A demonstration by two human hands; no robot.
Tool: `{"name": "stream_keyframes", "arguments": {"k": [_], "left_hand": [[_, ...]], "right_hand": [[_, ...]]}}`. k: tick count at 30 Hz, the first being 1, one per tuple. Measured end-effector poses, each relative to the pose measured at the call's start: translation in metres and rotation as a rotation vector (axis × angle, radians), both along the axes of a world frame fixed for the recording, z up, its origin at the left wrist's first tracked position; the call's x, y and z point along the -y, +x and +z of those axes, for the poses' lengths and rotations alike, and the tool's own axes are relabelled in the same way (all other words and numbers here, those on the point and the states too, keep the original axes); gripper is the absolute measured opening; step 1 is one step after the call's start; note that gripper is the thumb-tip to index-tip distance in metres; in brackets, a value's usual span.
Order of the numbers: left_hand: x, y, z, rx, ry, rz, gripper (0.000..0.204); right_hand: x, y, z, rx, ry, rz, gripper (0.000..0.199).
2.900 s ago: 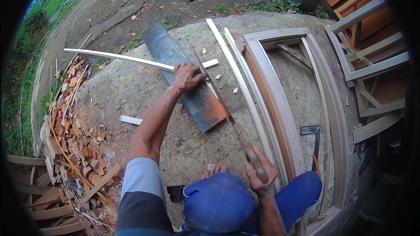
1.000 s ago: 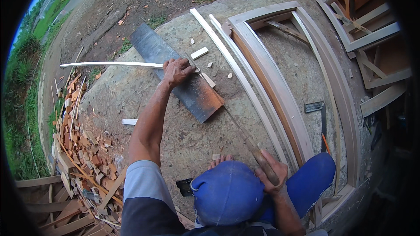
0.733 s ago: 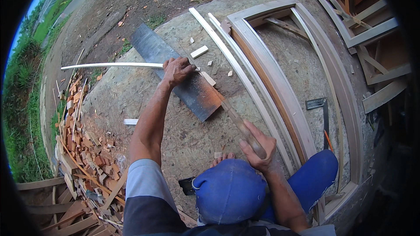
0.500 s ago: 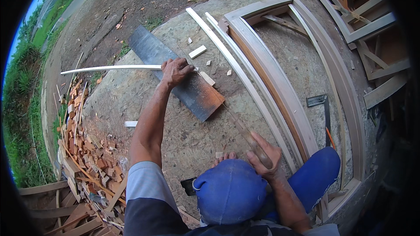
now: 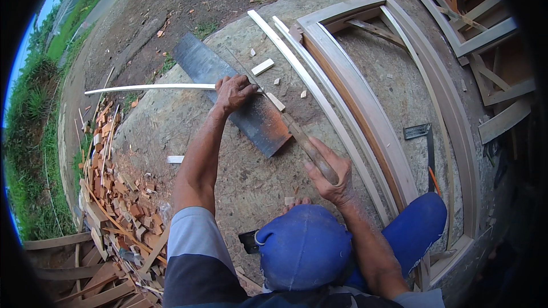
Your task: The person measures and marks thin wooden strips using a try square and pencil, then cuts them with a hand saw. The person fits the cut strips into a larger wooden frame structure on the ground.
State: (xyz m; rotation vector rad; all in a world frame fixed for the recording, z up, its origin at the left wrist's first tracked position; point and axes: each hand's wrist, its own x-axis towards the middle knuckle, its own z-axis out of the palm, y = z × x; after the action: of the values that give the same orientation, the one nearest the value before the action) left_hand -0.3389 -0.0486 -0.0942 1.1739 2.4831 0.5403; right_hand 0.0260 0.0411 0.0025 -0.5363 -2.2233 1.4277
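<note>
Since half a second ago the right hand [image 5: 328, 174] has slid the handsaw [image 5: 297, 134] back toward the body, so the stroke looks to be on its return. That hand is clenched round the saw's handle. Left hand [image 5: 234, 92] presses flat, fingers curled over the thin white wood strip [image 5: 148, 87], pinning it where it crosses the dark metal sheet [image 5: 234, 94] on the concrete slab [image 5: 188, 131]. Blade meets strip just beside the left fingers, so little margin there. Small offcut blocks [image 5: 263, 67] lie just past the cut. To the right, long white mouldings [image 5: 319, 100] and a wooden frame [image 5: 365, 102] run near the saw's path; left of the slab, a heap of wood scraps [image 5: 117, 194].
</note>
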Motion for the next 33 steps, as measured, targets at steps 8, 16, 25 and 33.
{"name": "stream_keyframes", "arguments": {"k": [8, 16, 25, 33], "left_hand": [[0.006, 0.001, -0.007, 0.007, 0.050, -0.004, 0.035], [0.001, 0.003, -0.002, -0.032, 0.080, 0.003, 0.037], [0.003, -0.002, -0.007, -0.011, 0.090, -0.030, 0.036], [0.001, 0.001, -0.004, -0.043, 0.095, -0.021, 0.035]], "right_hand": [[0.019, 0.133, 0.054, 0.136, 0.165, 0.024, 0.053], [-0.002, -0.021, -0.006, -0.037, -0.027, -0.014, 0.057], [0.021, 0.129, 0.052, 0.117, 0.181, 0.015, 0.051], [-0.001, -0.018, -0.009, 0.009, -0.049, -0.019, 0.054]]}}
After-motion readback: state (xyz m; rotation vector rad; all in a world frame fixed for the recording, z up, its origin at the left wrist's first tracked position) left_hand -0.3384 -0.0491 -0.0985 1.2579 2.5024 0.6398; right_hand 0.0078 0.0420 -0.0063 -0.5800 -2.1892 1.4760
